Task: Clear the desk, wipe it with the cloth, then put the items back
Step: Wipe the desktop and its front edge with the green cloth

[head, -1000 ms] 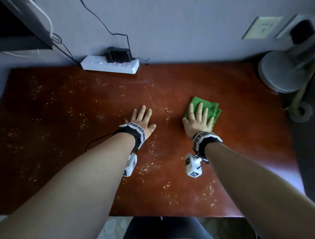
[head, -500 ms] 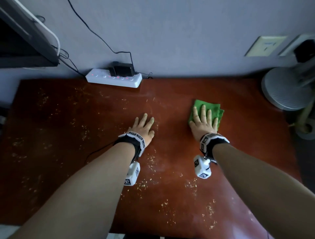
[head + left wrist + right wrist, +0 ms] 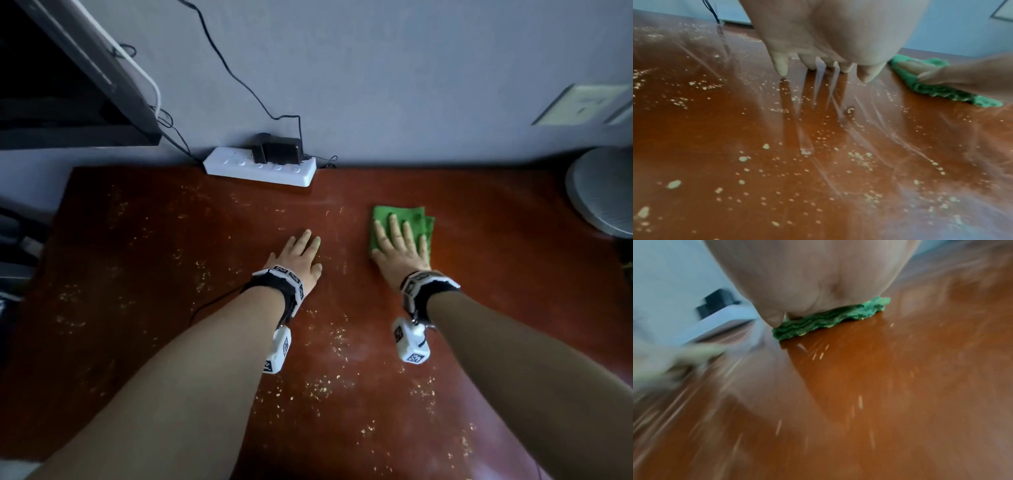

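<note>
Wiping stage by the look of it. The right hand lies flat with fingers spread, pressing the folded green cloth onto the worktop; the cloth pokes out ahead of the fingertips. The left hand sits just beside it, palm down with fingers straight, holding nothing, probably bracing. Clearing seems done, since only a power strip sits far ahead of the left hand against the wall. Wiping looks barely underway: pale crumbs are scattered left of the left hand and back toward both wrists, plus streaky smears. None of the removed items show, so putting them back is all left.
</note>
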### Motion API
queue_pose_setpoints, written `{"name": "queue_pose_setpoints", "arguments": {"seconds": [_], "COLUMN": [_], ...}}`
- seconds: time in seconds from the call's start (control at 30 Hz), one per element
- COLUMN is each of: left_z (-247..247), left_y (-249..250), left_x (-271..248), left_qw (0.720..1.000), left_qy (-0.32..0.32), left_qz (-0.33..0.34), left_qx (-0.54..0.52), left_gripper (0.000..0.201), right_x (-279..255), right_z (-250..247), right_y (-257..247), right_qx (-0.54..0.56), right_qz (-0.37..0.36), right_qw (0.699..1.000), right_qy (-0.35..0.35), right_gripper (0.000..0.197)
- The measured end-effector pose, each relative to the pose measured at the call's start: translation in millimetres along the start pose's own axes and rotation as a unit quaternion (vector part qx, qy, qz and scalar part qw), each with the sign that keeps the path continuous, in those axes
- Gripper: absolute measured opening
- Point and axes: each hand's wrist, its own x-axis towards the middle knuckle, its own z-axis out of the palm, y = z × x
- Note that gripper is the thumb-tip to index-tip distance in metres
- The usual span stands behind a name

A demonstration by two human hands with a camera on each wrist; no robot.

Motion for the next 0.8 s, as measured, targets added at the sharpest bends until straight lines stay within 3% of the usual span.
{"name": "queue_pose_setpoints", "arguments": {"seconds": [0.1,0.2,0.4,0.53,0.7,0.8], "left_z": [-8.8,-15.8,-20.1,-20.9,-26.9,-25.4], "left_y": [-20.8,-37.1,-56.4,-58.5,-59.7,-60.4], "left_x": [2.9,5.5,14.3,18.5,27.2,31.1], "left_qw": [1.0,1.0,1.0,1.0,1.0,0.999], "left_qy": [-0.006,-0.003,0.023,0.019,0.022,0.028], "left_qz": [-0.008,-0.009,-0.004,0.0,-0.005,0.001], "left_qx": [0.009,0.017,0.015,0.0,-0.004,-0.017], "left_gripper": [0.061,0.061,0.063,0.064,0.064,0.064], "right_x": [15.0,15.9,2.9,15.2,47.7,62.7], "right_z": [-15.0,-8.8,17.3,15.6,-15.4,-31.1], "right_y": [9.7,-18.0,-105.2,-85.1,-38.3,-26.8], "right_qx": [0.063,0.08,0.003,-0.013,0.071,0.077], "right_qz": [0.078,0.111,-0.047,-0.075,0.05,0.082], "right_qw": [0.995,0.99,0.999,0.997,0.996,0.993], "right_qy": [0.006,0.034,0.002,-0.007,0.028,0.022], "right_gripper": [0.063,0.065,0.065,0.065,0.07,0.069]}}
